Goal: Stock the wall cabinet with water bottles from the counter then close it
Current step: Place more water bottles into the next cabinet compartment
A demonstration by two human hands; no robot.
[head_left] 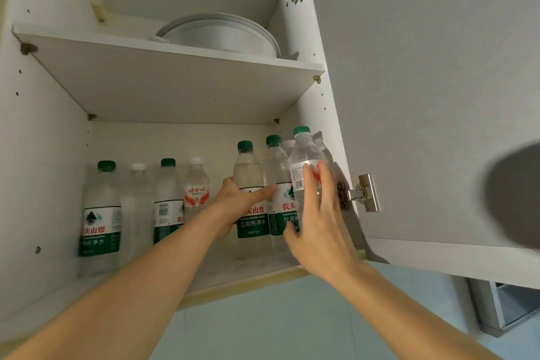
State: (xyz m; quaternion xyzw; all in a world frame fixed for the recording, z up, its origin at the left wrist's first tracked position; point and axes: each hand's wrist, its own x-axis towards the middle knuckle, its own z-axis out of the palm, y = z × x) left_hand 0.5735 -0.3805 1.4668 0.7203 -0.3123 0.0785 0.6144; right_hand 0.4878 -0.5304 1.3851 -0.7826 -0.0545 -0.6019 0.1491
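I see my left hand curled round a green-capped bottle on the wall cabinet's lower shelf, toward its right end. My right hand clamps thumb and fingers on a small clear bottle at the shelf's right edge, just beside the open door. Four more bottles stand along the left half; a metal basin sits on the upper shelf
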